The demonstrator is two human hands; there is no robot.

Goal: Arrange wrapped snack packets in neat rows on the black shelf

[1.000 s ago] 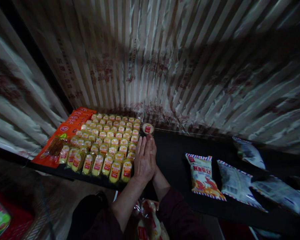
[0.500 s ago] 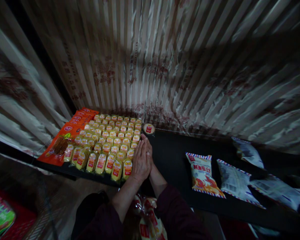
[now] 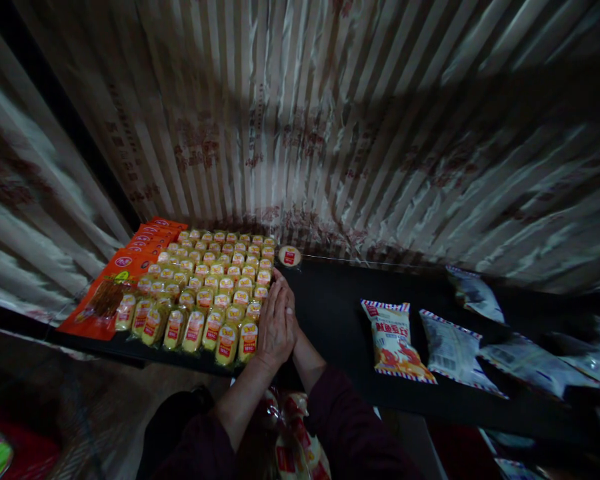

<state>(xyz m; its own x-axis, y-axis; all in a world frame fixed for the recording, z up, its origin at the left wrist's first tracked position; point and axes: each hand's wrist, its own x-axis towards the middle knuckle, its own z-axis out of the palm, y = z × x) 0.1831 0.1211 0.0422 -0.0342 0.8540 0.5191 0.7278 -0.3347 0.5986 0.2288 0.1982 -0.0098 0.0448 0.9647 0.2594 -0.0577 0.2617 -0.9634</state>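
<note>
Rows of small wrapped yellow cakes with red and white labels stand packed side by side on a black shelf. My left hand lies along the right edge of these rows, fingers straight and together, touching or very near the end cakes. Pressed against its right side is my right hand, also flat with fingers stretched out and partly hidden behind the left. Neither hand shows anything in its grasp. Just beyond the fingertips, a single round wrapped cake sits by the back of the shelf.
Orange snack packets overlap at the shelf's left end. To the right lie a white and orange snack bag and several silvery bags. A pleated curtain hangs behind. More wrapped cakes show below my forearms.
The view has shifted a little, so the shelf and goods appear further left. My hands stay flat together along the right side of the cake rows.
</note>
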